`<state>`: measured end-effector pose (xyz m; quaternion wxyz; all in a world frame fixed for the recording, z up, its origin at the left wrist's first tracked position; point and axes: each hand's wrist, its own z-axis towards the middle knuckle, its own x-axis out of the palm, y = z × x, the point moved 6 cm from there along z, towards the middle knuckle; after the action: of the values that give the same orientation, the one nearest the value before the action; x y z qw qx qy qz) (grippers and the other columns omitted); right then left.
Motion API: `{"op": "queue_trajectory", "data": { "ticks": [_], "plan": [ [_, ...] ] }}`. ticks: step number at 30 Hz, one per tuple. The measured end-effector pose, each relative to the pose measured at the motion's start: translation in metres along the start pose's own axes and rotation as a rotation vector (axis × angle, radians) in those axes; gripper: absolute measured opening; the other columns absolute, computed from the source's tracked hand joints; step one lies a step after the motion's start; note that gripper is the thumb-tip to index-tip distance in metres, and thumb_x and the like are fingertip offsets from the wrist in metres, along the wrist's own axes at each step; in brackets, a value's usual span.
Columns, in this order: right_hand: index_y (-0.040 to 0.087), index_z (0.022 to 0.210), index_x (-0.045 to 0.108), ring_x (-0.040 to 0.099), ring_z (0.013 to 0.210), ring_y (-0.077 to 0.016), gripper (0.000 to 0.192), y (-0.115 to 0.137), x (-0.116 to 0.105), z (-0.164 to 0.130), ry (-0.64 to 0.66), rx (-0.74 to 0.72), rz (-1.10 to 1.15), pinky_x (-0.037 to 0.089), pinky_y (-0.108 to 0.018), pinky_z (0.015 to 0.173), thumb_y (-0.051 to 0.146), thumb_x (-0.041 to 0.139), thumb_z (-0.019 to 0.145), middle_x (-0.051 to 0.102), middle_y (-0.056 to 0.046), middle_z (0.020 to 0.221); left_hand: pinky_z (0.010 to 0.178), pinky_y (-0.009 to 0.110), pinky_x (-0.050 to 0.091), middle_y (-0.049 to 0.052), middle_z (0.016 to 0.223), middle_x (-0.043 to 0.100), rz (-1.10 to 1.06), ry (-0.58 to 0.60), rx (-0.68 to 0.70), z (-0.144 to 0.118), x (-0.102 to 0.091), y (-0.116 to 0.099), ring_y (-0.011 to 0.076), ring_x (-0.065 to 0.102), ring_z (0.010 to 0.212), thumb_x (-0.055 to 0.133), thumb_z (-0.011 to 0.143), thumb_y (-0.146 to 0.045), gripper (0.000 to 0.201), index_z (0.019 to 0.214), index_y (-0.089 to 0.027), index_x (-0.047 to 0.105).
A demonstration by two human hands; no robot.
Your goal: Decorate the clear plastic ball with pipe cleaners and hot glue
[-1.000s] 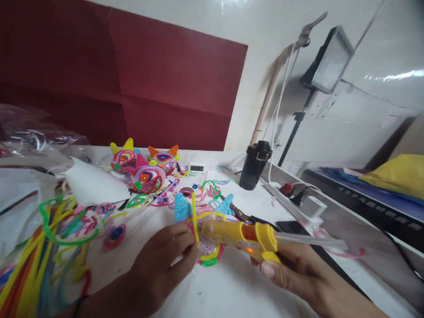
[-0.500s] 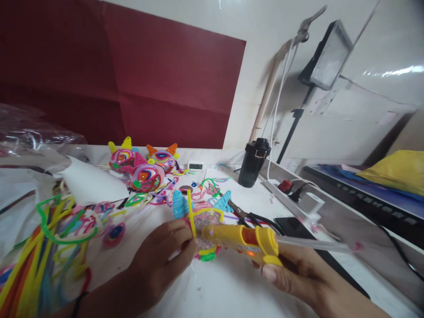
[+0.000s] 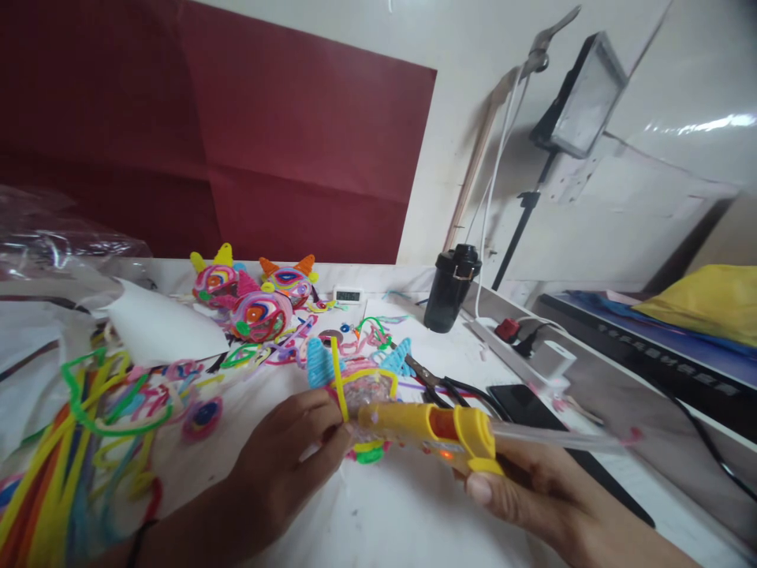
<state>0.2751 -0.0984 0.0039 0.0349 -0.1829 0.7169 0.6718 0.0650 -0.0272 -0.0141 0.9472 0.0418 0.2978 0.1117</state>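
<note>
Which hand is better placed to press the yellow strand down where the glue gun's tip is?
Left. The left hand already pinches the yellow strand beside the nozzle; the right hand is full, gripping the glue gun.

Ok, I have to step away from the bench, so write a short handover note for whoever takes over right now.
Left hand: pinches a yellow pipe cleaner against the half-made figure.
Right hand: grips the glue gun, nozzle at the pinch point, indicator lit.
Done: three finished figures sit at the back.
Left: this strip looks unfixed; spare pipe cleaners lie left, scissors behind the gun.
</note>
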Motion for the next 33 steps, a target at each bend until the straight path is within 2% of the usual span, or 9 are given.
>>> {"op": "queue_trajectory", "data": {
  "ticks": [5, 9, 13, 17, 23, 25, 28, 33],
  "plan": [
    [0.029, 0.134, 0.062, 0.058, 0.12, -0.0302, 0.052, -0.004, -0.002, 0.001, -0.017, -0.009, 0.031, 0.042, -0.045, 0.108, 0.054, 0.062, 0.089, 0.066, -0.007, 0.129, 0.091, 0.039, 0.058, 0.012, 0.106, 0.067, -0.013, -0.032, -0.022, 0.001, -0.002, -0.001, 0.0227, 0.06, 0.108, 0.056, 0.094, -0.008, 0.019, 0.111, -0.012, 0.065],
    [0.029, 0.134, 0.062, 0.057, 0.122, -0.0311, 0.052, -0.005, 0.0, 0.004, -0.003, -0.011, 0.073, 0.044, -0.046, 0.105, 0.055, 0.062, 0.088, 0.064, -0.008, 0.132, 0.091, 0.04, 0.058, 0.011, 0.106, 0.068, -0.009, 0.0, -0.05, -0.003, 0.0, 0.0, 0.0224, 0.06, 0.11, 0.058, 0.093, -0.007, 0.024, 0.115, -0.014, 0.064],
    [0.029, 0.13, 0.066, 0.059, 0.118, -0.0316, 0.05, 0.002, 0.002, 0.007, -0.009, -0.04, 0.081, 0.046, -0.046, 0.104, 0.055, 0.064, 0.087, 0.068, -0.008, 0.123, 0.093, 0.039, 0.057, 0.011, 0.106, 0.068, 0.008, 0.012, -0.037, -0.005, 0.0, 0.002, 0.0219, 0.059, 0.11, 0.059, 0.091, -0.003, 0.024, 0.112, -0.012, 0.065],
    [0.027, 0.126, 0.069, 0.063, 0.108, -0.0319, 0.05, 0.003, 0.002, 0.006, -0.022, -0.047, 0.096, 0.052, -0.046, 0.095, 0.057, 0.064, 0.086, 0.071, -0.009, 0.116, 0.093, 0.036, 0.056, 0.01, 0.105, 0.067, 0.008, 0.036, -0.011, -0.003, 0.001, 0.003, 0.0203, 0.059, 0.109, 0.059, 0.092, -0.004, 0.022, 0.113, -0.012, 0.064],
    [0.027, 0.125, 0.068, 0.061, 0.113, -0.0311, 0.051, -0.012, -0.004, 0.0, -0.102, -0.054, 0.101, 0.046, -0.047, 0.102, 0.057, 0.067, 0.084, 0.068, -0.01, 0.121, 0.093, 0.036, 0.056, 0.008, 0.105, 0.067, 0.011, -0.008, -0.026, -0.002, -0.001, 0.002, 0.0198, 0.06, 0.108, 0.056, 0.095, -0.007, 0.021, 0.113, -0.015, 0.062],
    [0.026, 0.122, 0.069, 0.062, 0.109, -0.0305, 0.05, -0.016, -0.007, 0.0, -0.143, -0.067, 0.056, 0.048, -0.045, 0.098, 0.057, 0.068, 0.083, 0.069, -0.01, 0.116, 0.093, 0.036, 0.056, 0.008, 0.105, 0.066, 0.015, -0.019, -0.057, -0.002, -0.001, 0.003, 0.0201, 0.059, 0.109, 0.056, 0.095, -0.007, 0.021, 0.113, -0.016, 0.062],
    [0.024, 0.118, 0.069, 0.063, 0.097, -0.0276, 0.046, -0.012, -0.007, 0.002, -0.124, -0.13, -0.033, 0.051, -0.039, 0.086, 0.054, 0.067, 0.084, 0.068, -0.008, 0.103, 0.092, 0.036, 0.056, 0.009, 0.106, 0.066, 0.039, 0.004, -0.017, -0.003, 0.0, 0.002, 0.0208, 0.058, 0.11, 0.06, 0.092, -0.005, 0.024, 0.114, -0.014, 0.063],
    [0.023, 0.104, 0.072, 0.062, 0.095, -0.0245, 0.032, -0.006, 0.0, 0.005, -0.122, -0.227, -0.05, 0.05, -0.03, 0.075, 0.042, 0.074, 0.079, 0.065, -0.007, 0.106, 0.092, 0.039, 0.057, 0.01, 0.104, 0.068, 0.013, -0.013, -0.036, -0.001, -0.003, 0.003, 0.0215, 0.06, 0.108, 0.056, 0.093, -0.005, 0.023, 0.113, -0.016, 0.063]
  ]
}}
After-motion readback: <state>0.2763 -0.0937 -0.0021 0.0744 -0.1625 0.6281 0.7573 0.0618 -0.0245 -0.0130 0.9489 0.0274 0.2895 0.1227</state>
